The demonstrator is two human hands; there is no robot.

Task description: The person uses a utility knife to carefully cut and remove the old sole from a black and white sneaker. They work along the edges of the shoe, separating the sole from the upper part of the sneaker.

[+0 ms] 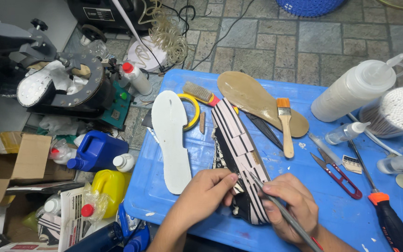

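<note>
The left hand [204,190] pinches the striped shoe upper [239,154], whose long axis runs away across the table [346,214], while the right hand [291,201] grips a thin metal tool [276,205] against its near end.

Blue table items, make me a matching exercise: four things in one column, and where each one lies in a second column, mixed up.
Things:
1. white insole
2. paintbrush
3. red snips
4. striped shoe

Places:
A. held between left hand and right hand
B. across the tan sole
C. left part of the blue table, beside the yellow tape roll
D. right of the paintbrush, near the orange-collared screwdriver

Pairs: 1-C, 2-B, 3-D, 4-A
</note>
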